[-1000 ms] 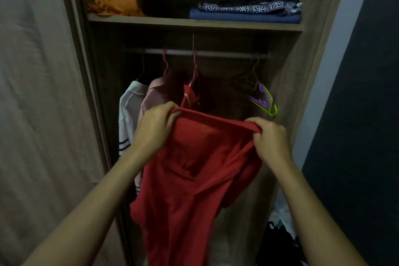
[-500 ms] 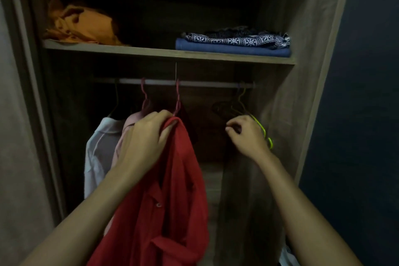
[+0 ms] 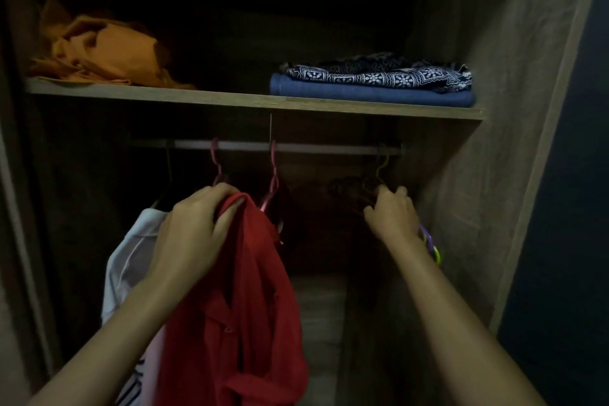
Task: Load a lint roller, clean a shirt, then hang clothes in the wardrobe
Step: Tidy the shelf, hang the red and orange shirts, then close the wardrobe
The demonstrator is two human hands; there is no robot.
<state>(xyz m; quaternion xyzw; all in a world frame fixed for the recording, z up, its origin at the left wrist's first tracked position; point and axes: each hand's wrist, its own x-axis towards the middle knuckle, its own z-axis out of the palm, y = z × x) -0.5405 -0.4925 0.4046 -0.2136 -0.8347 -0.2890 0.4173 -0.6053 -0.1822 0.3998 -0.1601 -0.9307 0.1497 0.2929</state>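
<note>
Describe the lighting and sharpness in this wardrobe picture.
Head view: dim overall; the space above the shelf is near black. The red shirt and left hand read clearly; the hangers by the right hand dissolve into shadow. Wide-angle bowing tilts the wardrobe side panel.

Head view – close, facing into the wardrobe [image 3: 494, 43].
</note>
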